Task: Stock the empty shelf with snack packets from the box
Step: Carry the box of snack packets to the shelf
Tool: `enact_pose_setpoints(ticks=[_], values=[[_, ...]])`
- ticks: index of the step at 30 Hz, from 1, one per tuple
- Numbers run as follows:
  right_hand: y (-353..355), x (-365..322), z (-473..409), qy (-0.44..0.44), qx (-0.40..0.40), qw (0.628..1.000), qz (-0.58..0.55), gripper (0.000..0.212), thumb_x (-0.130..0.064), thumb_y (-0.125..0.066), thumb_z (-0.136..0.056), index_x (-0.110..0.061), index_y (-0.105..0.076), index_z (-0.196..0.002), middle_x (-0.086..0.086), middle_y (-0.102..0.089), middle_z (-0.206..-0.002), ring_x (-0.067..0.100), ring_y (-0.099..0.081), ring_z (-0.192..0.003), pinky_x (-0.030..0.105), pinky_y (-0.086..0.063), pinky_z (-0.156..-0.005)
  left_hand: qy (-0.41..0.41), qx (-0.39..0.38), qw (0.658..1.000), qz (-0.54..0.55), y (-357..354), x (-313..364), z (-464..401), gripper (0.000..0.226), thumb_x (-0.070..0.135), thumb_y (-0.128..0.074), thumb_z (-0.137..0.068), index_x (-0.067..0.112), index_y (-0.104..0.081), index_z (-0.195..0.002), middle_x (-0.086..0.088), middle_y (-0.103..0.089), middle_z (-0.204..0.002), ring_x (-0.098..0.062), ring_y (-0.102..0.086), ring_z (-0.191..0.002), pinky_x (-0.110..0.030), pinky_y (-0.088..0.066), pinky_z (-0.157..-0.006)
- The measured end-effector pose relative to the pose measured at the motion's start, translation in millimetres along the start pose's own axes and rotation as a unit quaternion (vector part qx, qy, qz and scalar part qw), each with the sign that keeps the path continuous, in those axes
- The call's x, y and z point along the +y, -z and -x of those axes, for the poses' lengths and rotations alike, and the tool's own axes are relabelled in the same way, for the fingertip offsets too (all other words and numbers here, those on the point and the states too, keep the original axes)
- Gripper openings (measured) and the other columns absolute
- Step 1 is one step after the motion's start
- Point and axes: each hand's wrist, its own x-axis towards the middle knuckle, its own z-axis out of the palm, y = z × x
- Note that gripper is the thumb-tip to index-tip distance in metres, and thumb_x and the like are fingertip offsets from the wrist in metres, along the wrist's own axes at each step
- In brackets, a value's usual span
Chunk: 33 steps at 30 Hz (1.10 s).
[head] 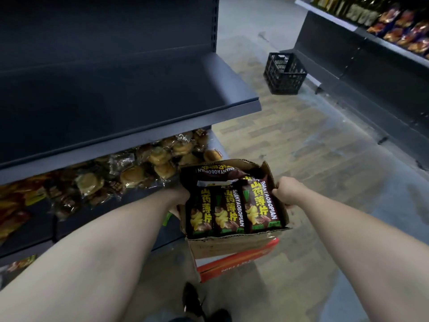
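Cardboard box [232,245], open-topped, sits between both hands, held at its two side walls. The left hand [180,201] presses the left wall, its fingers hidden behind the box; the right hand [286,191] curls over the right wall's top edge in a closed grip. Dark packets [236,208] with yellow lettering stand in a row inside. The empty shelf [130,105] lies up and left of the box, above a lower shelf of wrapped buns [139,168].
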Motion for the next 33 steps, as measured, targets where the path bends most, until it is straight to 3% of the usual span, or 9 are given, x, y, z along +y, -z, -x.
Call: enact_pose_setpoints(ticks=[7,9,11,16,21,23,27,31,33], values=[[-1,-16,-28,0.006,-0.033,0.999,0.026,0.027,-0.026,-0.048,-0.095,-0.014,-0.051,-0.071,0.006,-0.061,-0.081,0.028,-0.068,-0.077,0.043,-0.058,-0.082,0.012,0.002,1.000,-0.012,5,8,9,0.029,0.015,-0.033,-0.102,0.005,-0.048,-0.124,-0.015,-0.059,-0.118,-0.031,-0.055,-0.116,-0.037,-0.048,-0.080],[-2,-19,-34,0.014,-0.036,0.999,0.036,0.024,-0.025,-0.048,-0.094,-0.013,-0.053,-0.074,0.007,-0.062,-0.082,0.029,-0.068,-0.078,0.043,-0.058,-0.081,0.017,-0.010,1.000,-0.020,6,8,7,0.019,0.012,-0.034,-0.101,0.008,-0.049,-0.113,-0.013,-0.060,-0.108,-0.031,-0.052,-0.122,-0.038,-0.048,-0.084],[-1,-21,-41,0.020,-0.041,0.998,0.045,0.025,-0.023,-0.048,-0.094,-0.014,-0.052,-0.071,0.004,-0.059,-0.076,0.028,-0.069,-0.076,0.043,-0.059,-0.078,0.038,-0.017,0.999,-0.013,7,5,0,0.017,0.009,-0.036,-0.100,0.004,-0.052,-0.099,-0.015,-0.062,-0.105,-0.032,-0.055,-0.119,-0.037,-0.049,-0.085],[-1,-22,-59,0.040,-0.070,0.994,0.071,0.027,-0.016,-0.046,-0.094,-0.014,-0.050,-0.068,0.002,-0.056,-0.068,0.021,-0.065,-0.061,0.034,-0.059,-0.063,0.063,-0.011,0.997,0.047,-2,2,-13,0.032,0.008,-0.030,-0.102,-0.004,-0.053,-0.120,-0.022,-0.058,-0.120,-0.035,-0.057,-0.116,-0.045,-0.050,-0.090],[2,-23,-80,0.078,-0.112,0.985,0.102,0.021,-0.016,-0.043,-0.090,-0.010,-0.055,-0.074,0.006,-0.062,-0.076,0.030,-0.070,-0.081,0.041,-0.059,-0.077,0.068,0.011,0.996,0.064,-15,-3,-26,0.017,0.007,-0.042,-0.098,0.003,-0.059,-0.093,-0.012,-0.064,-0.081,-0.027,-0.065,-0.070,-0.045,-0.057,-0.074],[4,-24,-87,0.089,-0.122,0.984,0.099,0.024,-0.014,-0.042,-0.091,-0.010,-0.054,-0.070,0.004,-0.061,-0.072,0.026,-0.069,-0.073,0.037,-0.060,-0.071,0.075,0.032,0.994,0.075,-20,-4,-33,0.019,0.008,-0.041,-0.097,0.004,-0.058,-0.089,-0.012,-0.063,-0.075,-0.025,-0.062,-0.061,-0.043,-0.059,-0.059],[4,-24,-103,0.104,-0.131,0.982,0.093,0.031,-0.009,-0.041,-0.092,-0.013,-0.050,-0.063,0.001,-0.056,-0.063,0.015,-0.060,-0.049,0.025,-0.053,-0.045,0.096,0.063,0.990,0.077,-32,-7,-42,0.024,0.011,-0.040,-0.098,-0.003,-0.055,-0.110,-0.017,-0.065,-0.082,-0.031,-0.067,-0.067,-0.039,-0.057,-0.046],[-2,-19,-119,0.115,-0.129,0.980,0.094,0.029,-0.010,-0.043,-0.092,-0.012,-0.052,-0.065,0.001,-0.058,-0.063,0.018,-0.063,-0.051,0.032,-0.059,-0.056,0.103,0.094,0.988,0.072,-44,-13,-55,0.032,0.017,-0.037,-0.097,0.001,-0.054,-0.118,-0.021,-0.069,-0.095,-0.038,-0.070,-0.076,-0.045,-0.059,-0.056],[-6,-16,-122,0.120,-0.132,0.980,0.093,0.028,-0.012,-0.043,-0.093,-0.013,-0.051,-0.066,0.000,-0.058,-0.064,0.016,-0.062,-0.049,0.027,-0.055,-0.048,0.107,0.108,0.986,0.065,-46,-16,-60,0.032,0.014,-0.034,-0.097,-0.001,-0.055,-0.116,-0.024,-0.069,-0.094,-0.039,-0.070,-0.075,-0.046,-0.059,-0.058]])
